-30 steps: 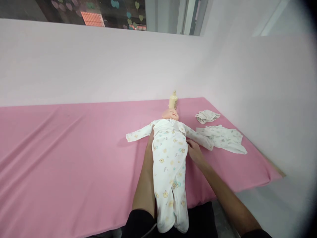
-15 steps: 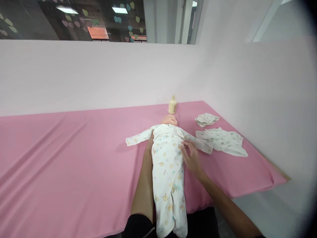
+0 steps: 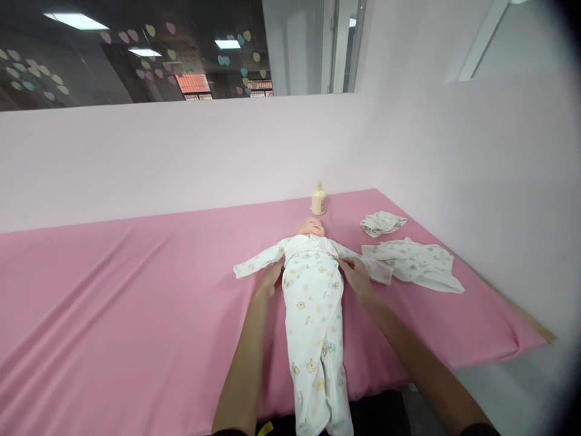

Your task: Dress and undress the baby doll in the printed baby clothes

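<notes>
A baby doll (image 3: 310, 227) lies on its back, head toward the wall, in a white long-sleeved top (image 3: 304, 243) and white pants (image 3: 313, 303) printed with small bears. The pants' waistband sits high on its torso. At the doll's side on the left, my left hand (image 3: 271, 276) has its fingertips closed at the waistband, partly hidden by the cloth. Opposite it, my right hand (image 3: 356, 277) pinches the waistband's other edge, just under the doll's sleeve. Both sleeves lie spread outward, and the pant legs reach over the near edge.
A pink sheet (image 3: 149, 315) covers the table. Behind the doll's head stands a cream pump bottle (image 3: 318, 201). To the right lie a crumpled white cloth (image 3: 384, 223) and a spread white printed garment (image 3: 420, 264). White walls (image 3: 181, 157) border the back and right.
My left hand has come out from farther under the doll to its side at the waistband. My right hand has moved from the front of the pants to their side edge. The view has tilted slightly.
</notes>
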`<state>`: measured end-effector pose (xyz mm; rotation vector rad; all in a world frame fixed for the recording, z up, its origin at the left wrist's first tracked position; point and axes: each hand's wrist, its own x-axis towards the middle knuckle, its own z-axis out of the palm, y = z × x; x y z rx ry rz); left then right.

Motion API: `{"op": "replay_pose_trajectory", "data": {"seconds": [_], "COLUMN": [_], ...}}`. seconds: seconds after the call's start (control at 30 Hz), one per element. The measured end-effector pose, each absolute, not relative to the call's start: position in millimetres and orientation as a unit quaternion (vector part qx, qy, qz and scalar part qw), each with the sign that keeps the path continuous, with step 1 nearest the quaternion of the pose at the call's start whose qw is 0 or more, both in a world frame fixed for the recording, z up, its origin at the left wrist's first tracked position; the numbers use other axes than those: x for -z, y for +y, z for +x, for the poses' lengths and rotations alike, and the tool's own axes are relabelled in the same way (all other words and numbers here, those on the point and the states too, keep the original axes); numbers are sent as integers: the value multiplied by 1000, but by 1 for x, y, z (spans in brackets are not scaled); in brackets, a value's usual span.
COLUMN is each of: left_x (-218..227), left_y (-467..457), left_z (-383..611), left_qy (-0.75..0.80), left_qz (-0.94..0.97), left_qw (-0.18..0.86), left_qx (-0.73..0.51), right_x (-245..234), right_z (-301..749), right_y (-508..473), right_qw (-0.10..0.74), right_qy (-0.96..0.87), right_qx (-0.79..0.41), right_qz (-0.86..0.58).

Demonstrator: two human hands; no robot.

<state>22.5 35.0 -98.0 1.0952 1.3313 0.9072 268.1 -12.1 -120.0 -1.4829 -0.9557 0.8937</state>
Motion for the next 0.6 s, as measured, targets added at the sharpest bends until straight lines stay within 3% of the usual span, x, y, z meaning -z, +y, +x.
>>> {"op": "replay_pose_trajectory", "data": {"seconds": [0.23,0.47,0.6], "left_x": [81,91,102], "left_y": [15,-13,-36], "left_z": [13,-5,-5], "left_qy": [581,514,492], "left_qz": [639,757,797], "left_qw": [336,110,66], "left_qx": [-377,-389,-345], "right_x": [101,96,104], "right_z": [267,285,287], "right_y": [21,-5,-14], "right_qw": [442,477,429], "right_qy": [-643,-673,-745], "right_qx": [-124,-36,-54], "right_qz": [-613,-564,-508]}}
